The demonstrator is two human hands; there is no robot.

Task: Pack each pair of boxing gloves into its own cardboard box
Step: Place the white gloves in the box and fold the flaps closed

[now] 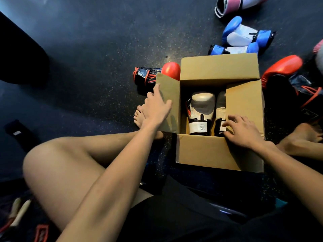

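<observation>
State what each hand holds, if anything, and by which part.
Left hand lies flat on the cardboard box's left flap, holding nothing. Right hand touches the right flap's near corner; whether it grips cannot be told.

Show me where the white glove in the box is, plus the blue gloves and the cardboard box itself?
white glove point(202, 103), head view, on its padded knuckle end.
blue gloves point(242, 36), head view, on the farther glove's white panel.
cardboard box point(218, 67), head view, on its far flap.

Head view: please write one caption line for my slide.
Left hand and right hand rest on the flaps of a cardboard box holding two white gloves.
</observation>
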